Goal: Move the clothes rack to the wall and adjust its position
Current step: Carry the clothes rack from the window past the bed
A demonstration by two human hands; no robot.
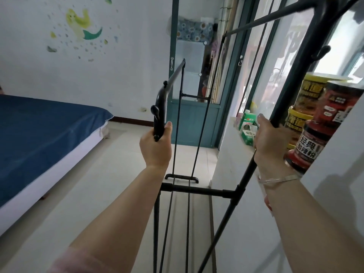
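A black metal clothes rack (197,191) stretches away from me along the low white wall (226,166) under the window. My left hand (156,146) grips the near left post just below its hooked top. My right hand (269,138) is wrapped around the taller near right post, which leans up toward the window. Two thin rails run from the near crossbar to the far end frame, whose foot (182,177) rests on the tiled floor. The rack's near feet are out of view below.
A bed with a blue cover (39,138) fills the left side. A teal-framed glass door (194,123) stands at the far end. Stacked noodle cups (323,119) and green cartons (247,125) sit on the window sill at right. Pale tiled floor (118,174) lies between bed and rack.
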